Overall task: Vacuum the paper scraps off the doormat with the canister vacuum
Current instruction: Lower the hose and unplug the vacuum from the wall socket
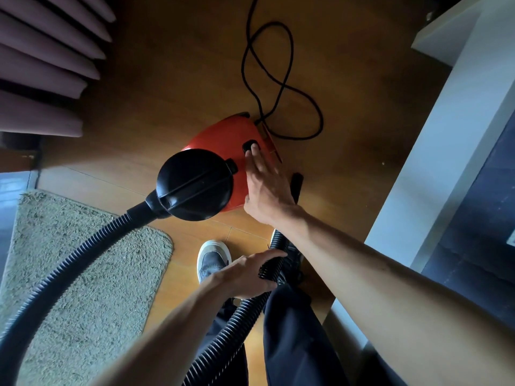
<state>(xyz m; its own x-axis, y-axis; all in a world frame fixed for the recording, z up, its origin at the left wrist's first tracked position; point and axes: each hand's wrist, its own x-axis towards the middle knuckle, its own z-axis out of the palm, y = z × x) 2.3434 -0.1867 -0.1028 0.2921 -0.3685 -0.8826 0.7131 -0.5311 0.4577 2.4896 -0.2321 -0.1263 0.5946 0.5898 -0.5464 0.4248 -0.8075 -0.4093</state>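
On the wooden floor (pixel 167 79), just beside the far corner of the doormat (pixel 97 288), the red vacuum (pixel 220 140) is being reached for from above. Its black button (pixel 249 146) is being pressed by the right hand (pixel 267 190). The fingers (pixel 255 156) of that hand are being held straight and together, with nothing gripped. The ribbed hose (pixel 83 252) is being gripped near its free end by the left hand (pixel 245 274), its fingers curled round it. The nozzle end is being hidden for the most part by the right forearm. From the vacuum's black front the hose is being led down across the doormat and out of the picture at the left, before it comes up again to the left hand. The power cord (pixel 281 79) is lying in loose loops behind the vacuum.

The doormat is lying flat at the lower left, and no paper scraps are being shown on the part that can be seen. Some of it is being covered by the hose or cut off by the edge of the picture, so small scraps cannot be ruled out. The nozzle is being kept well apart from the doormat, beside a shoe (pixel 213 260). Whether the machine is being switched on for a first pass or off after the last one cannot be told. The clean look of the pile is pointing rather to the end of the job.
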